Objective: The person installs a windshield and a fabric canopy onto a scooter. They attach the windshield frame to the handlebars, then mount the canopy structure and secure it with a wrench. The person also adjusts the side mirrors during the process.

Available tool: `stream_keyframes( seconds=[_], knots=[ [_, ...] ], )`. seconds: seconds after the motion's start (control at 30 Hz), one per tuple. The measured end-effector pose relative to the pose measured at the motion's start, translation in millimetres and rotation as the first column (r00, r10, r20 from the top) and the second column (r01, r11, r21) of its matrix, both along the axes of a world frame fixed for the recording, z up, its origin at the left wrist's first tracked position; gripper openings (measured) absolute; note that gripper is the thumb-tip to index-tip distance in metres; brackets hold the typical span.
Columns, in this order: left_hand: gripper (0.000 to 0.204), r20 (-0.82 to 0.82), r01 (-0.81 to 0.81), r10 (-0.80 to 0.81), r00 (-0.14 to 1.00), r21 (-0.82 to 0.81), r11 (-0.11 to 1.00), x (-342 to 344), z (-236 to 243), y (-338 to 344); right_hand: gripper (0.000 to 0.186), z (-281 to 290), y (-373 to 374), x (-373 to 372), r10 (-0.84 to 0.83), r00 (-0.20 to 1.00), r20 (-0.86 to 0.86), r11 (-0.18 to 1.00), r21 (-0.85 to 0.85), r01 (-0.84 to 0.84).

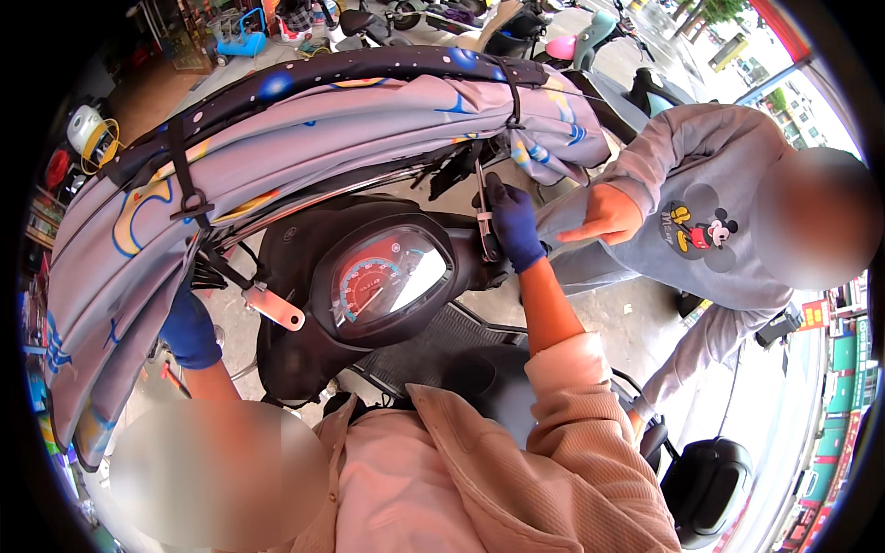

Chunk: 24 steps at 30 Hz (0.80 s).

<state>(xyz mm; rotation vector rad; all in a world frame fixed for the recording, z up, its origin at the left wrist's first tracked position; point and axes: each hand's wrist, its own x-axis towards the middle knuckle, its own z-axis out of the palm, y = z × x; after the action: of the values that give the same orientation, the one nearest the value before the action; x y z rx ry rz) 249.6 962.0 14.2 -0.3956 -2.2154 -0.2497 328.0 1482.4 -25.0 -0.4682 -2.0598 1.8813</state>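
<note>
My right hand [516, 224], in a dark blue glove, is closed around a slim silver metal bar [484, 210] at the right handlebar of a black scooter [295, 249]. My left hand [191, 329], gloved alike, reaches up under the left part of a folded canopy [369, 129]; its fingers are hidden behind the cloth. The canopy is greyish with a dark, star-patterned edge, bundled by black straps [182, 166], and lies across the scooter's front. An orange-pink metal plate with a hole [275, 307] sticks out near the round-cornered speedometer [387, 276].
On the right a person in a grey sweatshirt [710, 184] points a finger [590, 221] toward my right hand. Several parked scooters [590, 41] stand at the back. A blue air compressor [241, 39] sits far left. A black top box [708, 493] is at lower right.
</note>
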Motion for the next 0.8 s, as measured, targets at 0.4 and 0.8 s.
stream_keyframes(
  seconds=[0.4,0.8],
  knots=[
    [0.028,-0.169,0.054,-0.063,0.984,-0.056,0.997,-12.4,-1.7,-9.7,0.032,19.6,-15.0,-3.8,-0.163,0.985,0.055,0.950,0.277,0.142],
    [0.032,-0.030,0.108,-0.108,0.994,-0.009,0.994,2.2,12.8,2.2,0.032,14.2,-15.2,-6.3,-0.180,0.981,0.073,0.921,0.364,0.141]
  ],
)
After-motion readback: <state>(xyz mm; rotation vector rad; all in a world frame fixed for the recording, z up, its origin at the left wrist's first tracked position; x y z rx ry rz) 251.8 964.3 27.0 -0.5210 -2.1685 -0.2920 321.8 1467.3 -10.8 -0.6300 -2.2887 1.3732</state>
